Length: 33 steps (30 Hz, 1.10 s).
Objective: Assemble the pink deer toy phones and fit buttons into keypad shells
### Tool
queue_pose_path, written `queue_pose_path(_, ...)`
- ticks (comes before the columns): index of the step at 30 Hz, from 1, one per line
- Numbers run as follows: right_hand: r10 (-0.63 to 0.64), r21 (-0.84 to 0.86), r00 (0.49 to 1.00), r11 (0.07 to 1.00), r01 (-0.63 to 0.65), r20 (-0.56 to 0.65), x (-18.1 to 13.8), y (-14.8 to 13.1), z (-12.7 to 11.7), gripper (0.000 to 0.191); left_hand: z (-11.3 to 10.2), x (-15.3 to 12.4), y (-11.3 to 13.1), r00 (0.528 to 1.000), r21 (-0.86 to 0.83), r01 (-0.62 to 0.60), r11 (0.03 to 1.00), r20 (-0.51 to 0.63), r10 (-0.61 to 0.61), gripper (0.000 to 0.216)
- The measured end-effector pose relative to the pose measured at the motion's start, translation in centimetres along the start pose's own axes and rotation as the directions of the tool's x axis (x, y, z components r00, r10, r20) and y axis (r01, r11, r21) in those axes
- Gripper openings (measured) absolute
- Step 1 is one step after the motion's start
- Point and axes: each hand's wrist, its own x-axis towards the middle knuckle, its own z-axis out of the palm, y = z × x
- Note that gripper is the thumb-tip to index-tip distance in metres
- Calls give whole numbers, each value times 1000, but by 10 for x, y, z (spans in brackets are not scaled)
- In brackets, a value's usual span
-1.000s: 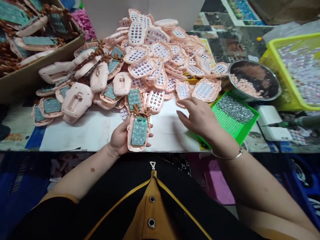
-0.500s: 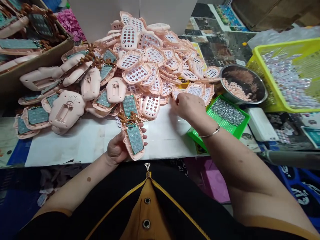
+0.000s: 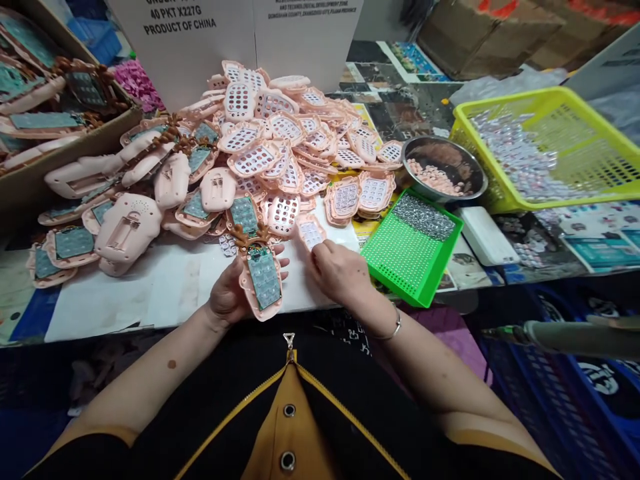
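Observation:
My left hand [image 3: 225,293] grips a pink toy phone half [image 3: 261,277] with a green circuit board and brown antlers, held face up just above the table's near edge. My right hand [image 3: 340,273] is closed on a pink keypad cover [image 3: 311,233], pinching its lower end beside the held part. A big heap of pink keypad covers [image 3: 290,143] rises behind both hands. To the left lie pink back shells [image 3: 127,227] and more halves with green boards.
A green tray [image 3: 400,257] with small screws sits right of my hands. Behind it stand a metal bowl [image 3: 443,170] and a yellow basket [image 3: 550,150]. A cardboard box [image 3: 60,113] of assembled parts is at far left, a white carton [image 3: 235,40] at the back.
My right hand reached to the heap, took a keypad cover and drew it back toward my left hand. The left hand kept hold of the board half. The camera tilted up.

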Motion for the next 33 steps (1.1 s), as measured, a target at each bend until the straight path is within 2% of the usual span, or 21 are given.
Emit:
queue_pose_path(2,-143,-21,979,990,141,-143,-7,-8,-3,27,6,2,0,1000,20,5,1000,0,-5,68)
queue_pose_path(4,-282,-67,929,960,274,-240,-12,-16,-9,27,12,4,1,1000,34,20,999,19,-20,69)
queue_pose_path(7,-398,-99,877,917,386,-270,-19,-20,-17,27,21,7,1,1000,37,2,999,-3,-2,67)
queue_pose_path(9,-377,-41,866,922,386,-329,-23,-16,-18,18,26,7,1,999,30,-8,1000,-32,9,65)
queue_pose_path(10,-320,39,864,931,362,-388,-25,-13,-17,9,28,6,1,999,19,-17,1000,-44,18,64)
queue_pose_path(11,-214,172,864,931,321,-455,-28,-9,-14,7,31,6,2,998,5,-36,999,-56,36,62)
queue_pose_path(12,-55,361,868,895,262,-493,-31,-5,-10,18,33,5,3,996,-11,-60,998,-66,59,60)
queue_pose_path(13,149,589,873,788,180,-465,-34,-2,-5,26,36,4,4,994,-26,-80,996,-76,78,57)
queue_pose_path(14,353,808,873,584,74,-336,-36,0,0,30,38,3,5,993,-37,-89,995,-82,86,55)
queue_pose_path(15,493,955,863,292,-47,-109,-38,2,5,32,40,2,5,993,-41,-82,996,-83,78,54)
queue_pose_path(16,514,985,842,-36,-169,163,-40,2,9,35,41,1,6,995,-38,-60,998,-79,57,53)
queue_pose_path(17,411,902,817,-324,-285,405,-40,1,12,42,42,0,7,997,-29,-31,999,-70,29,54)
queue_pose_path(18,237,759,791,-525,-385,565,-41,-1,15,52,42,-1,7,998,-15,-8,1000,-62,7,54)
queue_pose_path(19,49,616,773,-636,-464,633,-41,-4,16,60,42,-1,7,998,3,2,1000,-59,-2,54)
queue_pose_path(20,-110,512,765,-682,-522,635,-41,-7,17,67,43,-1,8,998,21,2,1000,-62,0,54)
queue_pose_path(21,-217,453,767,-698,-555,604,-41,-11,18,71,43,-1,8,998,39,-4,999,-69,6,53)
queue_pose_path(23,-297,433,789,-706,-561,538,-41,-18,18,74,43,0,8,995,72,-21,997,-92,28,53)
queue_pose_path(26,-286,480,809,-686,-547,514,-41,-23,18,75,45,1,7,993,105,-24,994,-110,36,56)
queue_pose_path(29,-286,495,798,-660,-565,531,-42,-22,19,78,46,0,6,995,116,-2,993,-97,13,60)
queue_pose_path(33,-242,491,805,-686,-537,542,-48,-19,21,82,39,-5,5,997,99,11,995,-79,-3,56)
